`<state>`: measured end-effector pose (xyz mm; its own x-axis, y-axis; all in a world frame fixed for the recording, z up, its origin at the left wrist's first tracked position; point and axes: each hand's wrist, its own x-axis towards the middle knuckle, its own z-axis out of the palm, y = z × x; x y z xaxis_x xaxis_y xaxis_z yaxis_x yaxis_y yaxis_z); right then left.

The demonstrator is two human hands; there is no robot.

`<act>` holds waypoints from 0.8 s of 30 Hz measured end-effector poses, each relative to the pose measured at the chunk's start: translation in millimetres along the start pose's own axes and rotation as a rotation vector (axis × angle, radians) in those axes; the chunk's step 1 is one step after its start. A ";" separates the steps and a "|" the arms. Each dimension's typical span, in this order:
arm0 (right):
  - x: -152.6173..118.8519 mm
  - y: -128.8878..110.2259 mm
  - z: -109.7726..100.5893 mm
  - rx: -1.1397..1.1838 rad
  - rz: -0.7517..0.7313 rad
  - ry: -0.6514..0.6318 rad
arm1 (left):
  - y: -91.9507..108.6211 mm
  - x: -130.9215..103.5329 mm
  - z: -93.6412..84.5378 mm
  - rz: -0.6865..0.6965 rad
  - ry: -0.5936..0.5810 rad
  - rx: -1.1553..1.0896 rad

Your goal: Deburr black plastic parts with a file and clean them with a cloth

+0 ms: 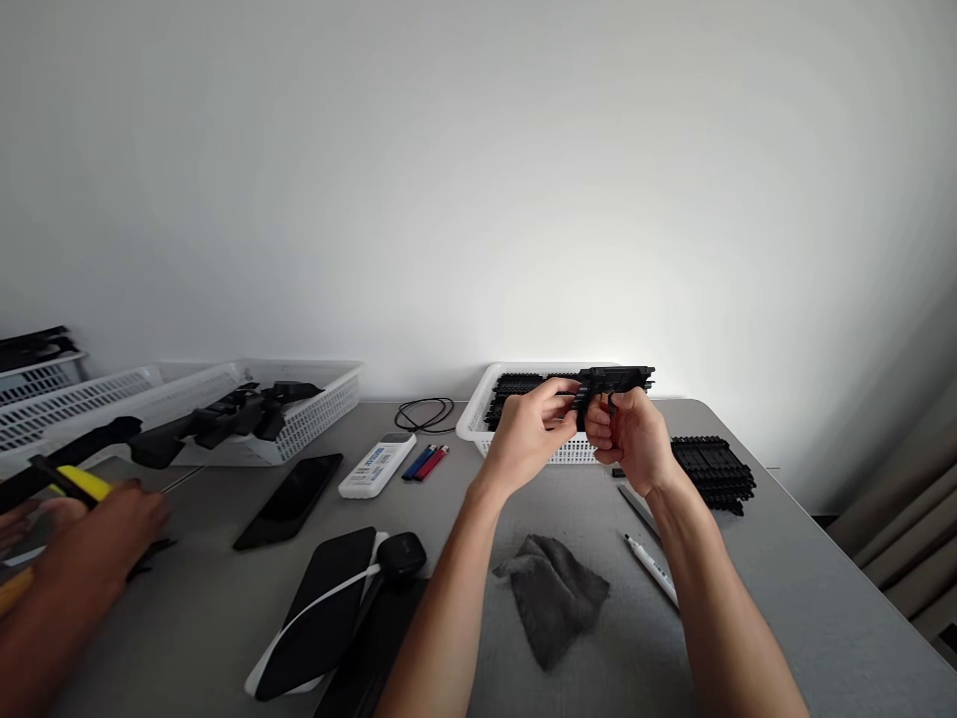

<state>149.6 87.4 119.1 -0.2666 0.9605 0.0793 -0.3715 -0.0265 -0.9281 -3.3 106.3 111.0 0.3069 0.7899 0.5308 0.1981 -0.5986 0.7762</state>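
Observation:
Above the front part of a white basket [478, 412], both my hands are at a black plastic part [617, 379] with a ridged edge; its exact kind cannot be made out. My right hand [634, 439] has its fingers curled round the underside of the part. From the left, the fingers and thumb of my left hand [527, 431] pinch its near end. Behind my hands, the basket holds rows of black toothed strips [515, 389]. More of these black strips [714, 471] lie stacked on the table to the right of my right forearm.
A grey cloth [553, 598], a white marker [649, 568], two lighters [425, 463], a white box-like device [378, 466], a phone [289, 501] and a black-and-white pad with cable [321, 608] lie around. At left, a co-worker's hand [112, 534] holds something yellow and black near baskets [321, 409].

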 end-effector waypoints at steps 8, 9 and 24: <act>0.2 -2.7 -3.2 0.086 0.015 -0.011 | 0.6 -0.2 0.4 0.003 0.009 0.035; 0.4 -3.1 -3.1 0.102 0.016 -0.008 | 0.4 -0.1 0.4 0.001 0.012 0.041; -2.4 -7.2 -5.8 0.341 0.076 -0.003 | 1.5 -0.2 -2.2 0.008 0.040 0.062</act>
<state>158.0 86.9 123.5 -0.3073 0.9515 0.0167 -0.6263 -0.1891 -0.7563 -5.1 105.6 112.8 0.2714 0.7893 0.5507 0.2533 -0.6106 0.7503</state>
